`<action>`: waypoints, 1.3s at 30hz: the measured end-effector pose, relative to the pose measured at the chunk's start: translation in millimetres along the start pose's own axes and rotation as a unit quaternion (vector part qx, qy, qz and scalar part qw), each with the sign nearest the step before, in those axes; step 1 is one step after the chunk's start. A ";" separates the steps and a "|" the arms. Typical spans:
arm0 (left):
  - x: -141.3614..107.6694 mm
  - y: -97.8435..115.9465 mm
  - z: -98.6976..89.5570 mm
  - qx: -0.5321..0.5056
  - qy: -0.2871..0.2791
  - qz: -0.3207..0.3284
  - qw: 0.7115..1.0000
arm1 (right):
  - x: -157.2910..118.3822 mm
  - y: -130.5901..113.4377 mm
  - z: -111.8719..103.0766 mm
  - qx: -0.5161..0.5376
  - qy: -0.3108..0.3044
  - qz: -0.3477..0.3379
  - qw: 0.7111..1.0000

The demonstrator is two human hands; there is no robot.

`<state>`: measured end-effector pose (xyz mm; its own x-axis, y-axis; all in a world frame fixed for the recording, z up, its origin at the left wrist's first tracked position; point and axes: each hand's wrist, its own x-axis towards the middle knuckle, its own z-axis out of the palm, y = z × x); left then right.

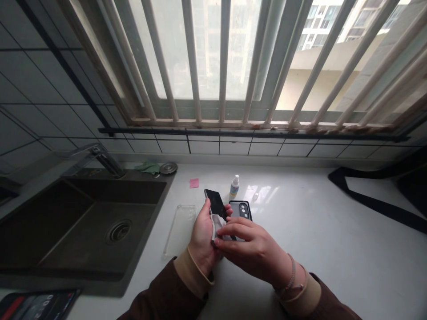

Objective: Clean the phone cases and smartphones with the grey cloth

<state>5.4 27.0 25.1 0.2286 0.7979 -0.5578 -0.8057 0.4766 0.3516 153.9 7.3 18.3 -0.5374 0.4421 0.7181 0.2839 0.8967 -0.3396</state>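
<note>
resting aslant in the left hand, the phone sits above the counter, its dark, flat face turned up, between the clear case and the black case. the left hand is closed around its 2 long sides, thumb along the left edge and fingertips showing at the right edge. the right hand reaches across the near end with bent fingers, grasping the pale cloth and laying it against the phone; the underside of that grasp is hidden. as a judgement, the phone should feel stiff and fairly light, but dense for its thinness, and its smooth face would be slippery, more so if damp. the glass is likely the fragile part, and a drop on the hard counter could chip a corner, so the best hold is by the 2 long edges, with the palm beneath as a cradle and no hard squeeze on the face. the cloth looks thin and soft and will probably fold or slide under pressure, so it is best held bunched under 2 or 3 fingertips. the spray bottle stands upright beyond the black case, apart from both hands.
</note>
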 end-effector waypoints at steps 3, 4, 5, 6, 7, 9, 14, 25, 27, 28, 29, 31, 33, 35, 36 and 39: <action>0.0 2.2 -1.4 -0.010 0.001 0.028 1.000 | -2.0 -0.8 1.7 -0.008 -0.005 -0.009 1.000; -0.3 3.5 -2.0 -0.014 -0.005 0.025 1.000 | -2.4 -1.0 1.7 -0.012 -0.008 -0.012 1.000; -0.8 5.0 -2.4 -0.020 -0.010 0.019 1.000 | -2.6 -1.0 1.4 -0.016 -0.011 -0.016 1.000; -1.4 6.7 -2.8 -0.025 -0.016 0.012 0.999 | -2.6 -0.9 0.9 -0.019 -0.012 -0.020 1.000; -2.0 8.4 -2.9 -0.030 -0.019 0.006 0.999 | -2.5 -0.5 0.0 -0.021 -0.013 -0.022 0.999; -2.8 11.4 -2.5 -0.040 -0.020 0.009 0.999 | -2.4 0.8 -2.3 -0.021 -0.012 -0.021 0.999; -0.9 14.9 -0.7 -0.071 -0.042 0.030 0.996 | -5.4 6.1 -10.1 -0.004 -0.012 0.001 1.000; -7.1 22.8 2.9 -0.080 -0.106 0.070 0.989 | -14.4 27.5 -29.2 -0.036 0.032 0.075 0.996; -9.2 21.5 4.3 -0.059 -0.111 0.070 0.990 | -17.1 30.1 -30.0 0.010 0.097 0.160 0.982; -10.1 20.4 5.0 -0.046 -0.113 0.071 0.990 | -17.9 30.7 -30.0 0.055 0.135 0.211 0.967; -10.8 18.9 5.4 -0.033 -0.116 0.073 0.990 | -18.2 30.9 -29.7 0.116 0.173 0.262 0.942; -11.4 15.7 5.7 -0.008 -0.131 0.076 0.988 | -16.8 30.5 -28.9 0.258 0.236 0.352 0.868; -10.8 12.5 5.2 0.012 -0.152 0.078 0.985 | -13.4 29.7 -28.2 0.367 0.263 0.425 0.785; -9.1 9.7 4.0 0.029 -0.158 0.081 0.984 | -9.9 29.0 -27.9 0.409 0.236 0.492 0.731; -7.9 8.2 3.3 0.039 -0.154 0.080 0.984 | -8.8 28.8 -27.7 0.407 0.208 0.521 0.721; -4.2 3.1 0.6 0.069 -0.148 0.055 0.985 | -8.8 29.0 -25.5 0.361 0.071 0.572 0.733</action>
<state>2.2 25.4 29.0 0.3094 0.9106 -0.2742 -0.7573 0.4103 0.5081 187.1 28.9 17.7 -0.1734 0.9527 -0.2498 -0.0381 -0.2599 -0.9649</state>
